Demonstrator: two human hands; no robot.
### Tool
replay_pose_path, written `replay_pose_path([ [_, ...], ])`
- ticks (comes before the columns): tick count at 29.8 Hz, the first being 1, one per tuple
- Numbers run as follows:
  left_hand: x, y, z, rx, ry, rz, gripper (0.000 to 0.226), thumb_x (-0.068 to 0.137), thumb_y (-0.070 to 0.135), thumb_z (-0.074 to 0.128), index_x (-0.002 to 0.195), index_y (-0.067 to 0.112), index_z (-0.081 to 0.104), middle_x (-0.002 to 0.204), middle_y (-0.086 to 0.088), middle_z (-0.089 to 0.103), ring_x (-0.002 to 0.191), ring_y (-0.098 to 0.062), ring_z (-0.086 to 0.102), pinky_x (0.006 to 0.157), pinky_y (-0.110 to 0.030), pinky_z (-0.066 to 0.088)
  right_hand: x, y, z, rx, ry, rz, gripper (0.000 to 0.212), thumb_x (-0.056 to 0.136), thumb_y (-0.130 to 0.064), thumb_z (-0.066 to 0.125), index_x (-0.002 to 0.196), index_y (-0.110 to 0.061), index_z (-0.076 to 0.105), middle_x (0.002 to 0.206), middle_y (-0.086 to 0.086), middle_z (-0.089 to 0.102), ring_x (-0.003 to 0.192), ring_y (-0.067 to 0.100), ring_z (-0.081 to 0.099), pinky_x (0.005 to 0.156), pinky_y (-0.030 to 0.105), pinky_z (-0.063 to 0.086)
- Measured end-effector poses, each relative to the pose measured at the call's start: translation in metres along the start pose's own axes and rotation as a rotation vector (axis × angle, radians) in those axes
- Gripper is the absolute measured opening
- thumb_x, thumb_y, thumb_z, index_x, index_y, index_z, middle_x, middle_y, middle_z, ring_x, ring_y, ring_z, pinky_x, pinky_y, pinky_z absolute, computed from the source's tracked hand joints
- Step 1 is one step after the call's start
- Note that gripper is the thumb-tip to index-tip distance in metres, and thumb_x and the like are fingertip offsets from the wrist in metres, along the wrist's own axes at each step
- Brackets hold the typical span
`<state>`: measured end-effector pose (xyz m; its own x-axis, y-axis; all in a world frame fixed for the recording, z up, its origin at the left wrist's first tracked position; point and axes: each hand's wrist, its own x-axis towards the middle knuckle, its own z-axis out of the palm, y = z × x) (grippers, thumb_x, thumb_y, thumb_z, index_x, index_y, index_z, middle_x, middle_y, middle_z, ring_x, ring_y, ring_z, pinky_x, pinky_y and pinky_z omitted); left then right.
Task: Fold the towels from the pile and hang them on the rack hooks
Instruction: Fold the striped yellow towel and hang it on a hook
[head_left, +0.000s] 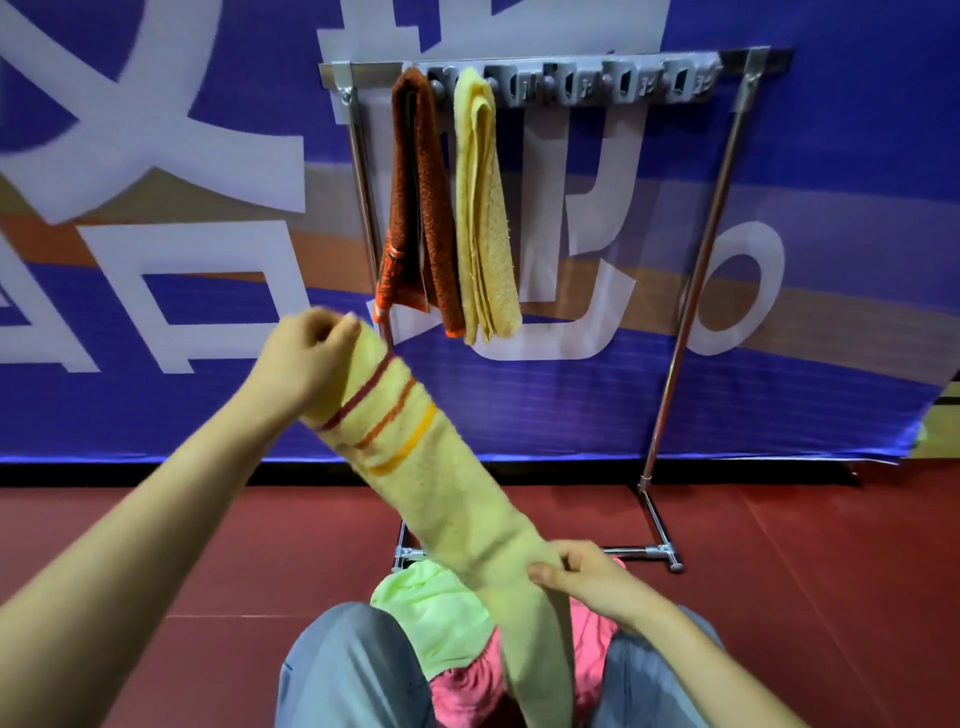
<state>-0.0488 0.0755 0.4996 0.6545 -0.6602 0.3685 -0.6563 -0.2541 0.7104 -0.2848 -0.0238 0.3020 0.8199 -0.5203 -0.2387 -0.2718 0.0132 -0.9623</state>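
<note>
A person is folding a striped towel (441, 483) in mid-air in front of the rack (696, 291). The left hand (306, 358) is pinching its upper end with curled fingers, while the right hand (587, 582) is gripping its lower part above the pile (431, 608) of green and pink towels between the knees. A brown towel (415, 208) and a yellow towel (485, 208) are hanging at the rack's left end. Keeping the strip taut and its edges aligned is likely the key to a fold narrow enough for a free hook (623, 83).
</note>
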Motion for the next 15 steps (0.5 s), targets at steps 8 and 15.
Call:
replay_pose_path([
  [8,-0.051,-0.042,0.079,-0.042,-0.68,-0.128,0.014,0.093,0.023,0.045,0.096,0.016,0.057,0.098,-0.001,0.062,0.093,-0.01,0.057,0.083,-0.021,0.042,0.0,-0.073,-0.01,0.015,-0.15,-0.069,0.03,0.076,-0.027,0.056,0.095,-0.006,0.064,0.077,-0.007,0.064,0.068,0.002,0.057,0.065,0.015,0.046],
  [15,-0.069,0.023,0.11,-0.493,-0.614,-0.016,0.026,0.096,0.031,0.032,0.088,0.02,0.054,0.079,0.01,0.053,0.072,0.0,0.049,0.067,-0.01,0.041,-0.012,-0.109,-0.027,0.157,-0.17,-0.115,0.018,0.083,-0.024,0.053,0.093,-0.013,0.063,0.078,-0.007,0.069,0.073,0.003,0.063,0.07,0.014,0.05],
])
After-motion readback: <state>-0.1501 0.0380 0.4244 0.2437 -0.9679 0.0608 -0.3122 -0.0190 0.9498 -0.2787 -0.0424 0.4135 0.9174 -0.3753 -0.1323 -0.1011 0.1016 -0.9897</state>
